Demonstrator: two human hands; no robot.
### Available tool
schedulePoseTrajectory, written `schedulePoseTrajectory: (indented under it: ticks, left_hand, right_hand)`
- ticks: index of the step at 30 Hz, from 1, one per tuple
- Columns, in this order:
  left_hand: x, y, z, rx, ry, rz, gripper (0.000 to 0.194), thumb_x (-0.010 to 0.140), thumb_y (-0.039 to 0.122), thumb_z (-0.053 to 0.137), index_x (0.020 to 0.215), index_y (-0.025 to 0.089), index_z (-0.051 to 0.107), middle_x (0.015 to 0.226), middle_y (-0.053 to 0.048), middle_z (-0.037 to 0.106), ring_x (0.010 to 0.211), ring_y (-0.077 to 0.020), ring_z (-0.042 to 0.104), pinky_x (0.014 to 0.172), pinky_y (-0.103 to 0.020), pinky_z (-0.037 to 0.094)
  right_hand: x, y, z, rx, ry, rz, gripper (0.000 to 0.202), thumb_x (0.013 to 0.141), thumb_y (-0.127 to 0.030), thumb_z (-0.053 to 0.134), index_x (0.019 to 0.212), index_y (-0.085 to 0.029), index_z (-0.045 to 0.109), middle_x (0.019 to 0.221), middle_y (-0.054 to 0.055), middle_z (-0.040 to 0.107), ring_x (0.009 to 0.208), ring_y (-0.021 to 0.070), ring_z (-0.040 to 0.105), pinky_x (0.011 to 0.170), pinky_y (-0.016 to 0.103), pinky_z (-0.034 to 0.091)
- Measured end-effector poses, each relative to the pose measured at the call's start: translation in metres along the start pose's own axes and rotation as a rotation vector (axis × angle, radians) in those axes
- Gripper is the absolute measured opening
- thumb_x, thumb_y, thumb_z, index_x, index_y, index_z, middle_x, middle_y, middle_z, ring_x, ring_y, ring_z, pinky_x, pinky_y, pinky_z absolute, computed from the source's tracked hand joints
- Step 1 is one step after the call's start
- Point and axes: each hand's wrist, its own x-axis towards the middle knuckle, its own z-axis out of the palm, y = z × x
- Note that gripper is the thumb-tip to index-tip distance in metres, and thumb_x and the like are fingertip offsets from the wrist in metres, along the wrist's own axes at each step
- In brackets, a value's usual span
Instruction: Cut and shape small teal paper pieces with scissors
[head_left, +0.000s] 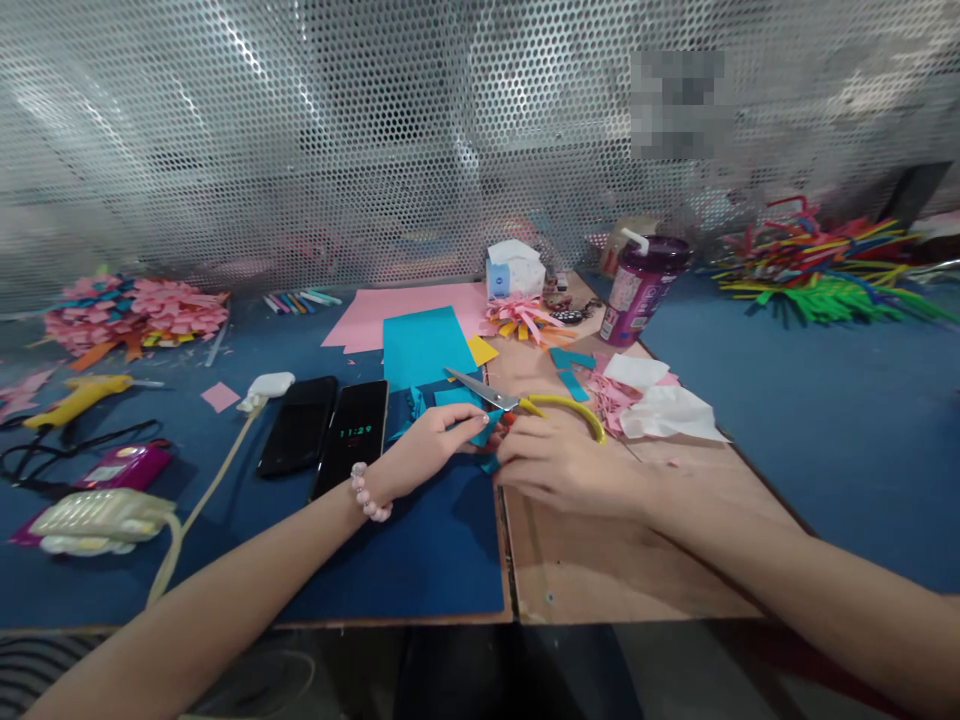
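My left hand (435,445), with a beaded bracelet at the wrist, pinches a small piece of blue paper (487,428). My right hand (559,465) is closed at the right side of that piece, its fingertips meeting the left ones on it; the grip is partly hidden. Just beyond both hands are yellow-handled scissors (566,400), blades apart and pointing left. My right hand covers part of their handle. Behind them are a blue paper sheet (427,345) and pink sheets (364,318). Cut blue strips (571,372) are to the right.
Two phones (298,428), a white charger (268,388), a yellow glue gun (79,397) and a power strip (105,515) are at left. Fringed paper (135,312) stands behind them. White tissue (671,412), a purple cup (641,290) and a tissue box (516,272) are at right.
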Motion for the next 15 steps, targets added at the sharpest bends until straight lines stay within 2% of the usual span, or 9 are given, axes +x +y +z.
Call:
schedulePoseTrajectory:
  ticks: [3, 5, 7, 9, 11, 13, 15]
  left_hand:
    - [0.0, 0.0, 0.001, -0.033, 0.009, -0.004, 0.019, 0.08, 0.034, 0.06, 0.085, 0.018, 0.07, 0.092, -0.005, 0.066, 0.086, -0.0191, 0.061, 0.083, -0.035, 0.052]
    - [-0.001, -0.001, 0.002, -0.084, 0.023, -0.009, 0.02, 0.081, 0.034, 0.059, 0.087, 0.018, 0.07, 0.093, -0.006, 0.067, 0.085, -0.0189, 0.062, 0.082, -0.036, 0.052]
    - [-0.001, -0.003, 0.003, -0.139, 0.025, -0.007, 0.021, 0.083, 0.034, 0.058, 0.088, 0.017, 0.07, 0.092, -0.007, 0.067, 0.084, -0.0189, 0.063, 0.081, -0.036, 0.052]
    - [-0.001, -0.003, 0.004, -0.203, 0.045, 0.007, 0.022, 0.083, 0.033, 0.058, 0.086, 0.015, 0.069, 0.091, -0.008, 0.067, 0.082, -0.0191, 0.064, 0.08, -0.036, 0.053]
    - [0.0, -0.002, 0.004, -0.282, 0.109, 0.032, 0.021, 0.083, 0.032, 0.059, 0.082, 0.014, 0.069, 0.09, -0.009, 0.067, 0.079, -0.0188, 0.064, 0.077, -0.036, 0.053]
    - [0.0, -0.001, 0.003, -0.366, 0.201, 0.076, 0.019, 0.082, 0.031, 0.061, 0.081, 0.013, 0.067, 0.09, -0.009, 0.066, 0.077, -0.018, 0.064, 0.074, -0.035, 0.054]
    - [0.001, 0.001, 0.0, -0.429, 0.295, 0.133, 0.017, 0.081, 0.029, 0.061, 0.081, 0.013, 0.066, 0.09, -0.008, 0.066, 0.077, -0.0174, 0.064, 0.073, -0.035, 0.054]
  right_hand:
    - [-0.001, 0.004, -0.007, 0.272, 0.048, 0.158, 0.018, 0.091, -0.02, 0.049, 0.09, -0.019, 0.067, 0.094, 0.004, 0.062, 0.09, 0.0122, 0.056, 0.081, 0.026, 0.047]
    - [-0.001, 0.009, -0.012, 0.313, 0.124, 0.261, 0.017, 0.091, -0.021, 0.049, 0.089, -0.019, 0.066, 0.094, 0.004, 0.063, 0.089, 0.0118, 0.058, 0.08, 0.025, 0.047]
    - [-0.003, 0.018, -0.017, 0.212, 0.253, 0.405, 0.017, 0.091, -0.02, 0.048, 0.091, -0.017, 0.065, 0.092, 0.005, 0.064, 0.088, 0.0132, 0.059, 0.079, 0.027, 0.048]
    - [-0.01, 0.031, -0.021, -0.034, 0.376, 0.559, 0.018, 0.091, -0.019, 0.047, 0.094, -0.015, 0.064, 0.093, 0.008, 0.065, 0.089, 0.0165, 0.058, 0.077, 0.029, 0.047]
    - [-0.019, 0.045, -0.024, -0.362, 0.336, 0.658, 0.022, 0.091, -0.019, 0.045, 0.094, -0.012, 0.065, 0.095, 0.012, 0.064, 0.093, 0.0223, 0.056, 0.082, 0.036, 0.045]
    - [-0.028, 0.056, -0.025, -0.592, 0.185, 0.783, 0.026, 0.09, -0.015, 0.042, 0.102, -0.01, 0.065, 0.099, 0.015, 0.063, 0.094, 0.0272, 0.053, 0.08, 0.04, 0.043]
    - [-0.032, 0.059, -0.024, -0.709, 0.054, 0.833, 0.028, 0.087, -0.011, 0.044, 0.107, -0.007, 0.063, 0.104, 0.019, 0.06, 0.094, 0.0299, 0.051, 0.077, 0.041, 0.042]
